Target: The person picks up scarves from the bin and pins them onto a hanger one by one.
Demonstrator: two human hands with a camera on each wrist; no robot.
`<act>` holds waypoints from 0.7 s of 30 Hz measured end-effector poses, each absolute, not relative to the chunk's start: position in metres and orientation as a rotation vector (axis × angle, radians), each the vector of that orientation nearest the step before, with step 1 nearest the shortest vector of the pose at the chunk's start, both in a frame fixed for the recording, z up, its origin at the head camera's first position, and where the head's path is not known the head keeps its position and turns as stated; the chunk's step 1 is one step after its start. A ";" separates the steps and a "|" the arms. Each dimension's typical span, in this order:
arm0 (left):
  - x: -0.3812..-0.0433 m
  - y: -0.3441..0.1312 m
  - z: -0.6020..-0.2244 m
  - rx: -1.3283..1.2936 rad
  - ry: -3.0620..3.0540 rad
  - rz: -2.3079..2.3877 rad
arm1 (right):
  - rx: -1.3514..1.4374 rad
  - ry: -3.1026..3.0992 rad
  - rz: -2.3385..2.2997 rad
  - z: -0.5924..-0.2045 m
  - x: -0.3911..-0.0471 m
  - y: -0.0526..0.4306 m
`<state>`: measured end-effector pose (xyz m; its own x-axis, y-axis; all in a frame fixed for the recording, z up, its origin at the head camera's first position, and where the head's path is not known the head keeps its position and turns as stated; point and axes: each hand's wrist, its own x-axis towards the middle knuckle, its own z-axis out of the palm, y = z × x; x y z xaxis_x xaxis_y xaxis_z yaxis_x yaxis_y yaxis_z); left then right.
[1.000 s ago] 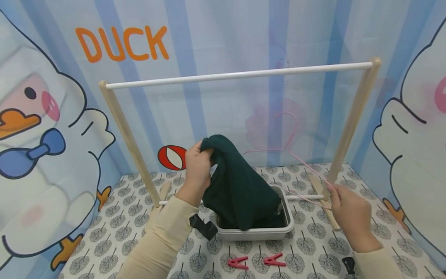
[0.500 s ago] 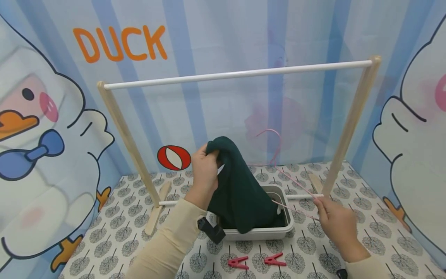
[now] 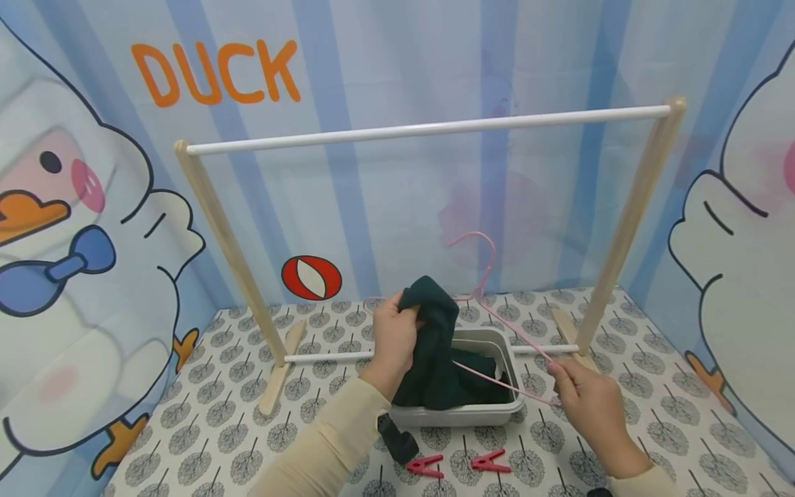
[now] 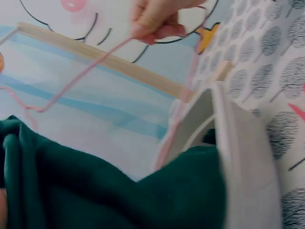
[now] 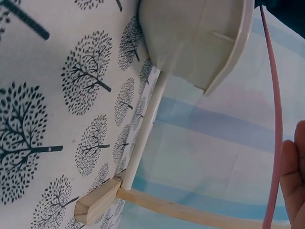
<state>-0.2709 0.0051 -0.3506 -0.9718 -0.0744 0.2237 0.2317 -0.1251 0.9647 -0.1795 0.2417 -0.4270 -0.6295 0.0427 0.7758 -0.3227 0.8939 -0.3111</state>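
My left hand (image 3: 397,342) grips the upper edge of a dark green cloth garment (image 3: 435,352), bunched up over a white plastic basin (image 3: 459,416). The lower part of the garment lies in the basin. At the right, my right hand (image 3: 586,400) pinches one end of a pink wire clothes hanger (image 3: 515,330). The hanger's hook points up and its frame reaches left, passing behind the lifted cloth, while its lower wire crosses in front of the garment. In the left wrist view the garment (image 4: 119,191) fills the bottom, beside the basin's side wall (image 4: 248,162).
A drying rack with a white top rod (image 3: 428,129) and wooden posts (image 3: 630,228) stands behind the basin. Two red clothes pegs (image 3: 425,466) lie on the tree-print tablecloth (image 3: 217,414) in front. A duck-print curtain (image 3: 404,193) hangs behind.
My left hand has moved right and down with the garment's edge. My right hand has brought the hanger left and lower, so its frame now overlaps the garment.
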 end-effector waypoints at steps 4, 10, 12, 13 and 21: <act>-0.270 0.009 -0.365 -0.163 -2.016 -2.211 | 0.176 -2.185 0.634 -0.425 -0.179 0.240; -0.273 0.009 -0.378 -0.138 -2.104 -2.200 | 0.198 -2.181 0.683 -0.418 -0.175 0.234; -0.275 0.009 -0.379 -0.106 -2.119 -2.198 | 0.225 -2.173 0.668 -0.416 -0.173 0.232; -0.276 0.009 -0.380 -0.092 -2.130 -2.198 | 0.230 -2.170 0.666 -0.415 -0.173 0.231; -0.269 -0.005 -0.378 -0.283 -2.381 -2.098 | 0.151 -2.199 0.683 -0.418 -0.173 0.230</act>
